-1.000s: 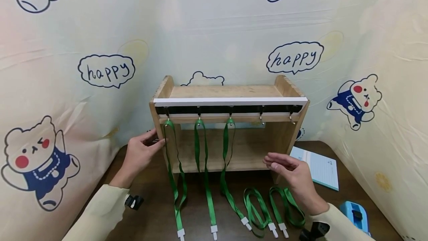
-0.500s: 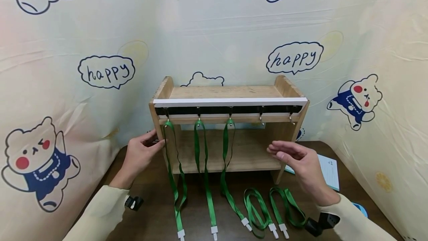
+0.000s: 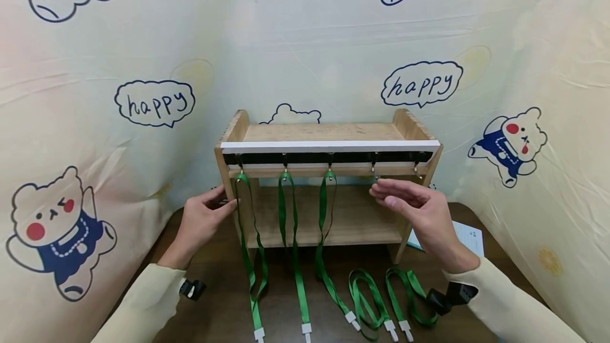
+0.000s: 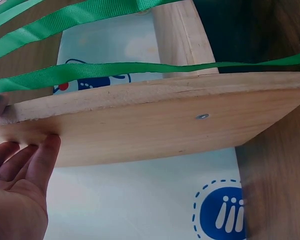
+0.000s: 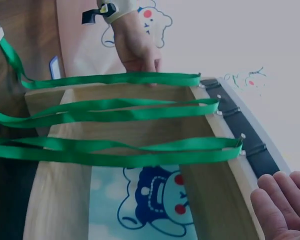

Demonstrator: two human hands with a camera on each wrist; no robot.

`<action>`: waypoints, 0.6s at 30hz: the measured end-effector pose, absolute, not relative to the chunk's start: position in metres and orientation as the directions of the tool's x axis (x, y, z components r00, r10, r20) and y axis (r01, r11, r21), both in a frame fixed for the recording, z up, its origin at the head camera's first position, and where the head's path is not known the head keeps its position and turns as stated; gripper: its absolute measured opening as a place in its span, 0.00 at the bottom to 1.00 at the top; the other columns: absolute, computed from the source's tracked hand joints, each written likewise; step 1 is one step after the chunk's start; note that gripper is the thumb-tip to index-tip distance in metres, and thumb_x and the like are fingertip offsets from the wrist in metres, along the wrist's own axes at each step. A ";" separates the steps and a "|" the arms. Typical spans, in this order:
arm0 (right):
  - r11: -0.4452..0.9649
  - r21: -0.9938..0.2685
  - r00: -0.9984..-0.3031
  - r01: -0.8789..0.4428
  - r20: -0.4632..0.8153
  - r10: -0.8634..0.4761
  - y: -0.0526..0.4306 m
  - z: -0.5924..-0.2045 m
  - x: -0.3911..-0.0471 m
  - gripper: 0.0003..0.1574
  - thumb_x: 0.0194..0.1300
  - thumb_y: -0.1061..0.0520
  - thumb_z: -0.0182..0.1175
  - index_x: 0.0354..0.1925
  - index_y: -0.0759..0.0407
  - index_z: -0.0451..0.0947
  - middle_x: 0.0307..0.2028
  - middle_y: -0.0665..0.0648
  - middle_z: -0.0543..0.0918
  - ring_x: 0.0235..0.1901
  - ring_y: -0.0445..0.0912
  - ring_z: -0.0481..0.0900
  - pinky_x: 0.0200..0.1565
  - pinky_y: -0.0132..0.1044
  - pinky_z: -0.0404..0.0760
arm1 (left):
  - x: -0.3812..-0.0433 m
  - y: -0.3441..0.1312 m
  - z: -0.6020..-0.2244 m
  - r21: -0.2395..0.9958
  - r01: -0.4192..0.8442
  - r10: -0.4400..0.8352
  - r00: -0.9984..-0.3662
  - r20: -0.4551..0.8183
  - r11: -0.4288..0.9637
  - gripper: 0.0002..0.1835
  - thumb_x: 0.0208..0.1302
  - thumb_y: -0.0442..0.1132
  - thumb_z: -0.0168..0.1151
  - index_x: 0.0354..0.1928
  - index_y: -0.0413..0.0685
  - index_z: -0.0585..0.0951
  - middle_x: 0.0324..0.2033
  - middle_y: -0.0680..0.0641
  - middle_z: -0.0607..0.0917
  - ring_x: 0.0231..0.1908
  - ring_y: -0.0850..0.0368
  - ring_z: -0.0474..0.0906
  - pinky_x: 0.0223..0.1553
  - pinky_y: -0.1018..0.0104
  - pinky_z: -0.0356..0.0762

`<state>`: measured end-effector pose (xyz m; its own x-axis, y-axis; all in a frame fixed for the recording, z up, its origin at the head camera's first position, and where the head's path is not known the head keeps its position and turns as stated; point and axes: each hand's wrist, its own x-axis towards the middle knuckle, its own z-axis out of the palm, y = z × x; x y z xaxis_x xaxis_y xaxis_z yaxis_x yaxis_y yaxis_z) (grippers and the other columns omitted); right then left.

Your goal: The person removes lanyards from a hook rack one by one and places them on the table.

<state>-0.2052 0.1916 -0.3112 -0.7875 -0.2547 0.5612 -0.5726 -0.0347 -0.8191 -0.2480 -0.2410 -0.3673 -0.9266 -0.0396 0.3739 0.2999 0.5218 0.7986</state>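
Observation:
My left hand [image 3: 202, 221] grips the left side panel of a small wooden shelf [image 3: 319, 131], thumb at the front edge. In the left wrist view its fingers [image 4: 46, 155] press the panel's outer face. Three green lanyards, the left [image 3: 245, 237], the middle [image 3: 282, 205] and the right [image 3: 322, 200], hang from hooks on a black strip [image 3: 305, 158]. Two more lanyards, one looped [image 3: 379, 300] and another beside it [image 3: 393, 295], lie on the table. My right hand [image 3: 424, 216], fingers nearly straight and holding nothing, is just below the fourth hook [image 3: 374, 165].
A pale blue notepad [image 3: 469, 237] lies on the dark wooden table [image 3: 214, 300], behind my right wrist. Printed cloth [image 3: 305, 57] stands around the back and sides. White clips end the lanyards, one clip [image 3: 259, 334] near the front.
My right hand first drifted right, then rose and moved left toward the fourth hook. My left hand keeps its grip on the shelf. The lanyards stay in place.

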 end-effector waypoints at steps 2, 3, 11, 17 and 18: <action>-0.019 -0.824 -0.792 -0.566 0.550 -0.266 0.188 -0.309 -0.206 0.20 0.72 0.70 0.57 0.60 0.76 0.75 0.52 0.51 0.89 0.52 0.43 0.88 0.54 0.32 0.84 | -0.248 -0.241 -0.367 0.797 0.297 -0.041 -0.927 0.372 0.525 0.31 0.67 0.47 0.69 0.69 0.45 0.75 0.57 0.36 0.85 0.48 0.58 0.85 0.42 0.76 0.82; -0.006 -0.826 -0.794 -0.563 0.544 -0.271 0.186 -0.308 -0.207 0.20 0.72 0.69 0.57 0.60 0.76 0.75 0.53 0.51 0.89 0.52 0.43 0.88 0.54 0.33 0.83 | -0.248 -0.240 -0.366 0.797 0.295 -0.043 -0.927 0.371 0.527 0.31 0.67 0.47 0.69 0.69 0.45 0.75 0.57 0.36 0.85 0.48 0.56 0.85 0.42 0.76 0.83; 0.079 -0.845 -0.827 -0.529 0.493 -0.270 0.173 -0.305 -0.218 0.23 0.72 0.62 0.61 0.61 0.73 0.76 0.53 0.52 0.89 0.53 0.42 0.87 0.54 0.32 0.83 | -0.248 -0.239 -0.365 0.802 0.279 -0.049 -0.933 0.357 0.527 0.31 0.67 0.46 0.68 0.70 0.44 0.74 0.58 0.36 0.85 0.53 0.43 0.84 0.45 0.68 0.86; 0.056 -0.867 -0.836 -0.496 0.459 -0.299 0.163 -0.310 -0.223 0.22 0.71 0.63 0.62 0.60 0.70 0.78 0.52 0.53 0.89 0.51 0.44 0.88 0.52 0.33 0.85 | -0.247 -0.239 -0.365 0.806 0.269 -0.053 -0.936 0.348 0.528 0.31 0.67 0.47 0.68 0.70 0.45 0.75 0.58 0.37 0.85 0.53 0.43 0.84 0.46 0.66 0.86; 0.055 -0.871 -0.839 -0.487 0.450 -0.305 0.161 -0.311 -0.224 0.22 0.71 0.62 0.63 0.60 0.70 0.78 0.53 0.52 0.89 0.51 0.44 0.88 0.52 0.33 0.85 | -0.247 -0.239 -0.365 0.805 0.270 -0.054 -0.936 0.349 0.528 0.31 0.67 0.47 0.68 0.69 0.45 0.75 0.58 0.37 0.85 0.53 0.43 0.84 0.46 0.66 0.86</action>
<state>-0.2239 0.1611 -0.3110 -0.8392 -0.3054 0.4499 -0.4874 0.0554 -0.8714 -0.2471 -0.2390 -0.3649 -0.9356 -0.0541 0.3488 0.2698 0.5276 0.8055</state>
